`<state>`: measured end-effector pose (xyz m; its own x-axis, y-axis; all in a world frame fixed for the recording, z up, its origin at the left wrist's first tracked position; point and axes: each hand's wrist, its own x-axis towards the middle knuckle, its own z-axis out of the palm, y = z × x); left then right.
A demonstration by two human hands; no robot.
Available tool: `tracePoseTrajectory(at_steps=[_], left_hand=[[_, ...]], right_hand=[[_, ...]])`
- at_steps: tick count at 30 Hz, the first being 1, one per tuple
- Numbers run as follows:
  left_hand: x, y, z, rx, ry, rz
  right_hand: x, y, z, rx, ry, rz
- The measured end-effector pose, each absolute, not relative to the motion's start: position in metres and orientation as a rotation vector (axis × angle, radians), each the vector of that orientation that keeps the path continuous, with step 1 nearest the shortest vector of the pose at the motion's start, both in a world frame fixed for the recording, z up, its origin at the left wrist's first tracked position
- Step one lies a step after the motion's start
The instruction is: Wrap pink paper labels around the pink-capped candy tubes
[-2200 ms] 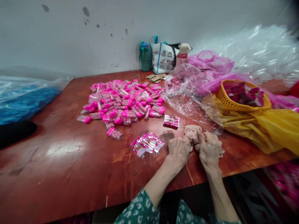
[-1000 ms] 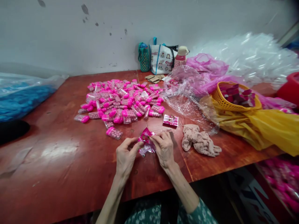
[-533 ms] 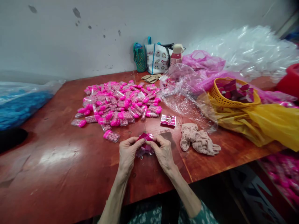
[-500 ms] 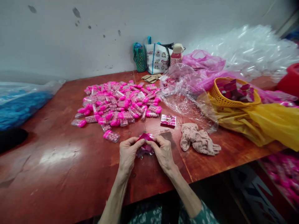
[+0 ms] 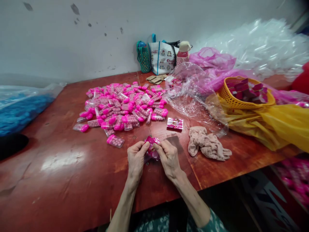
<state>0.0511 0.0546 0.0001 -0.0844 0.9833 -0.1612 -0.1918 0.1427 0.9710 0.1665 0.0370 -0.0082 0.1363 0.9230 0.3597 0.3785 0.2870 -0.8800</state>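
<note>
Close to the table's front edge, my left hand [image 5: 136, 158] and my right hand [image 5: 168, 157] pinch the top of a small magenta packet [image 5: 152, 151] from both sides. Clear, shiny film shows on its lower part. Just beyond the hands lies a pile of small clear containers with pink caps and pink balls inside [image 5: 123, 106]; one container [image 5: 115, 141] sits apart at the pile's near edge. A stack of magenta and white packets [image 5: 175, 123] rests behind my right hand. To the right of that hand is a crumpled beige glove [image 5: 209, 144].
A yellow basket [image 5: 235, 102] of dark magenta packets stands on yellow plastic [image 5: 272, 125] at the right. Clear film [image 5: 193, 93] lies beside it. A white bag [image 5: 162, 59] and a bottle [image 5: 182, 53] stand by the wall. Blue items in plastic [image 5: 21, 106] are at the left.
Both hands still hold the packet; the left hand has shifted slightly right, and more of the packet's printed front shows between the fingers. The view has turned slightly.
</note>
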Motion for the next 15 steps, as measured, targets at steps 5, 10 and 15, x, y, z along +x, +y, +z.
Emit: tracePoseTrajectory(at_steps=[5,10,15], left_hand=[[0.0468,0.0559,0.0004,0.942,1.19,1.278],[0.047,0.0569,-0.0005,0.866,1.176,1.327],[0.0472,0.0572,-0.0015,0.803,1.186,1.334]], right_hand=[[0.1663,0.0376,-0.0088,-1.264,-1.436,0.641],[0.165,0.0374,-0.0128,-1.23,-1.467,0.637],[0.1646,0.0379,-0.0145,-1.202,-1.561,0.602]])
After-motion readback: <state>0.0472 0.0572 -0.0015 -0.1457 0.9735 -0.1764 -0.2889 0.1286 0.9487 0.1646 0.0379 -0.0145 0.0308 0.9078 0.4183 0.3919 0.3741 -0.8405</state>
